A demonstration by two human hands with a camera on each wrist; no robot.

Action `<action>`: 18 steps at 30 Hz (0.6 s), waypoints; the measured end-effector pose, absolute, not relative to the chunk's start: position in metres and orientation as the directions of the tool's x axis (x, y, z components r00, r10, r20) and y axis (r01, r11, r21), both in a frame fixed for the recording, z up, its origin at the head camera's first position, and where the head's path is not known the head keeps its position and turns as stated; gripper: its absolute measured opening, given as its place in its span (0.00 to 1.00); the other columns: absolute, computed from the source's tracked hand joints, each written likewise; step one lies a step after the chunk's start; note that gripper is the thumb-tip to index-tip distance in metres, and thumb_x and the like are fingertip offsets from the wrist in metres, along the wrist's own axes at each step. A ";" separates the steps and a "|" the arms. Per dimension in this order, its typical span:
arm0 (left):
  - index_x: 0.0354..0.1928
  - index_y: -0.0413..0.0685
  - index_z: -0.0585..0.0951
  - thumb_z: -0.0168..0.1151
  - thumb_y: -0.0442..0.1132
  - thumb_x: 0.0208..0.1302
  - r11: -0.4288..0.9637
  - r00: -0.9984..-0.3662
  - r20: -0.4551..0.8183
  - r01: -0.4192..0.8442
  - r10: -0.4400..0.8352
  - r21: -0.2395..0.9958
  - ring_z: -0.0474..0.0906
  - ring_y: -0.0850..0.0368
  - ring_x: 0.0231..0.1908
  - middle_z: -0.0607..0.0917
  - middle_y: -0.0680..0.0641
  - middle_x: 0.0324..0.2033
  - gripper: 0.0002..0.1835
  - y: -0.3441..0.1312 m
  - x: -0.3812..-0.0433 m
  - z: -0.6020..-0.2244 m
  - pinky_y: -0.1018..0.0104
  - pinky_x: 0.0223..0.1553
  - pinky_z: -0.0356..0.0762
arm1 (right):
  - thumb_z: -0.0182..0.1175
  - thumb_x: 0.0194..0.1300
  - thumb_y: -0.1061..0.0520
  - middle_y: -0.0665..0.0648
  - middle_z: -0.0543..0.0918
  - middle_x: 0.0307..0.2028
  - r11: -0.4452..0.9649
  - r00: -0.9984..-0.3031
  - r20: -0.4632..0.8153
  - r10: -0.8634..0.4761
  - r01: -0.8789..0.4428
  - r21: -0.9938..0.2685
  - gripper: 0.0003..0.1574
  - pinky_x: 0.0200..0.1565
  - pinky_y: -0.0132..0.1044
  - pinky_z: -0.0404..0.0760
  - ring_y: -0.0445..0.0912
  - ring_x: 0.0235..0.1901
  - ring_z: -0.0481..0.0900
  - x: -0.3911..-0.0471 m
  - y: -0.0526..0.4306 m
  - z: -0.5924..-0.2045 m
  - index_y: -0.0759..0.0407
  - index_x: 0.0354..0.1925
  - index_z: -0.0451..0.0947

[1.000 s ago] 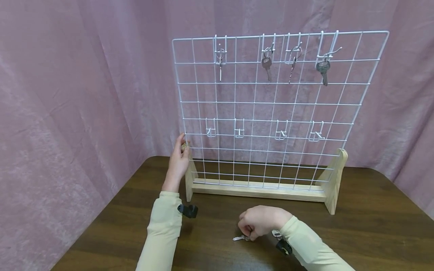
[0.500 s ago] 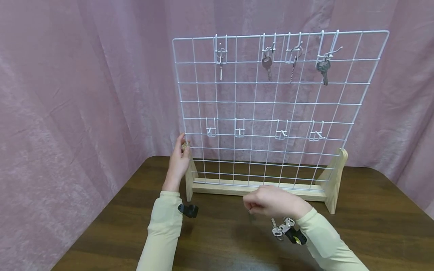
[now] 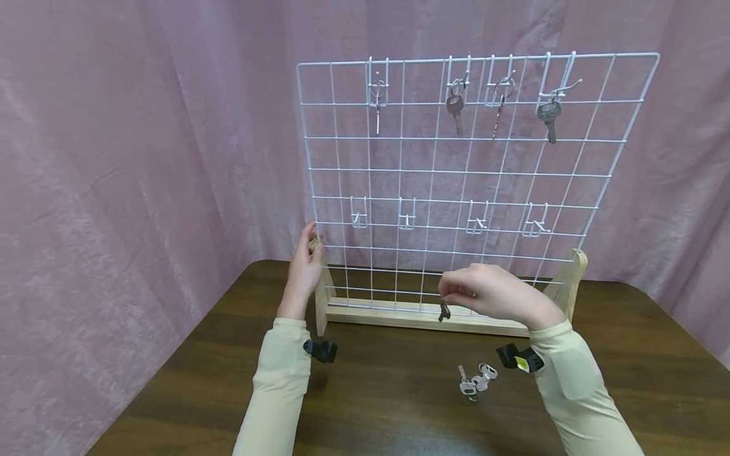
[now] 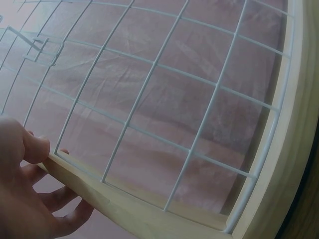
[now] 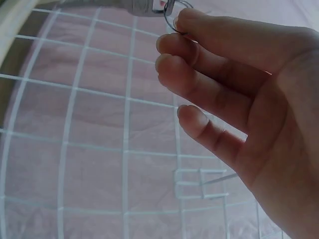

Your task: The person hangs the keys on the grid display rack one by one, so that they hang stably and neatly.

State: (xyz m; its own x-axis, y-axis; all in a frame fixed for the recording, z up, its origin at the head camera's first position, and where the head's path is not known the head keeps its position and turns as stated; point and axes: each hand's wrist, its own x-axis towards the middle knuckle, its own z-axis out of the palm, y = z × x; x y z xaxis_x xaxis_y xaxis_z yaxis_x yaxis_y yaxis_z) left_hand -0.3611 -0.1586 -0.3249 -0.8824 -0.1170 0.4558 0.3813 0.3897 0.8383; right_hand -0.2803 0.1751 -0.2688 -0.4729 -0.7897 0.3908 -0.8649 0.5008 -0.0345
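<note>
My right hand (image 3: 493,291) pinches a key (image 3: 444,311) by its ring, and the key dangles below the fingertips in front of the stand's base. In the right wrist view, thumb and fingertip hold the thin key ring (image 5: 167,24), with part of the key cut off at the top edge. My left hand (image 3: 302,272) grips the top of the wooden stand's left upright (image 3: 320,304). The left wrist view shows thumb and fingers around that wood (image 4: 87,191). A white wire grid (image 3: 433,170) stands upright in the stand, with white hooks (image 3: 476,225) in two rows.
Several keys hang from the upper hooks, among them a key (image 3: 549,113) at the right. The lower hooks, including the leftmost hook (image 3: 359,220), bear nothing. More keys (image 3: 467,386) lie on the brown table (image 3: 376,405). A pink curtain (image 3: 142,190) hangs behind.
My right hand has picked the key up from the table and carried it up and to the right. Keys on the table have come into view. The left hand keeps its grip.
</note>
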 end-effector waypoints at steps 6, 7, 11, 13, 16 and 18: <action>0.73 0.54 0.57 0.44 0.34 0.75 0.393 -0.880 0.460 0.383 -0.119 0.836 0.69 0.36 0.63 0.64 0.37 0.69 0.27 -0.156 -0.360 -0.326 0.45 0.63 0.70 | 0.63 0.62 0.64 0.43 0.84 0.28 0.493 -0.443 0.457 -0.771 -0.870 -0.010 0.08 0.31 0.31 0.78 0.30 0.27 0.75 -0.285 0.167 -0.250 0.49 0.32 0.79; 0.73 0.54 0.57 0.45 0.34 0.75 0.391 -0.880 0.461 0.385 -0.119 0.836 0.69 0.36 0.63 0.65 0.37 0.69 0.27 -0.155 -0.360 -0.326 0.45 0.63 0.70 | 0.63 0.62 0.64 0.43 0.84 0.28 0.494 -0.438 0.466 -0.769 -0.869 -0.001 0.08 0.31 0.32 0.79 0.31 0.27 0.76 -0.285 0.166 -0.247 0.50 0.32 0.79; 0.73 0.53 0.57 0.45 0.34 0.75 0.396 -0.880 0.462 0.386 -0.115 0.833 0.70 0.37 0.62 0.65 0.37 0.69 0.27 -0.154 -0.360 -0.326 0.45 0.63 0.70 | 0.62 0.62 0.65 0.45 0.86 0.31 0.495 -0.427 0.480 -0.766 -0.869 0.016 0.07 0.33 0.35 0.82 0.35 0.30 0.80 -0.286 0.161 -0.234 0.53 0.35 0.81; 0.73 0.53 0.57 0.45 0.34 0.75 0.399 -0.879 0.462 0.385 -0.116 0.832 0.70 0.37 0.63 0.65 0.37 0.69 0.27 -0.155 -0.361 -0.326 0.46 0.63 0.70 | 0.61 0.63 0.65 0.46 0.86 0.31 0.491 -0.428 0.480 -0.766 -0.871 0.006 0.07 0.34 0.35 0.82 0.36 0.30 0.81 -0.288 0.156 -0.226 0.54 0.35 0.81; 0.74 0.54 0.57 0.45 0.35 0.75 0.395 -0.879 0.462 0.384 -0.120 0.834 0.69 0.37 0.64 0.65 0.37 0.69 0.28 -0.157 -0.360 -0.326 0.46 0.64 0.70 | 0.61 0.64 0.65 0.47 0.86 0.31 0.486 -0.428 0.483 -0.764 -0.874 -0.006 0.06 0.33 0.35 0.82 0.36 0.29 0.80 -0.292 0.147 -0.214 0.54 0.36 0.81; 0.73 0.54 0.57 0.44 0.35 0.75 0.389 -0.879 0.461 0.384 -0.124 0.837 0.68 0.38 0.65 0.65 0.37 0.69 0.27 -0.158 -0.360 -0.326 0.46 0.64 0.69 | 0.60 0.65 0.64 0.47 0.86 0.31 0.486 -0.431 0.484 -0.762 -0.874 -0.014 0.05 0.33 0.35 0.81 0.35 0.28 0.78 -0.294 0.141 -0.208 0.54 0.36 0.81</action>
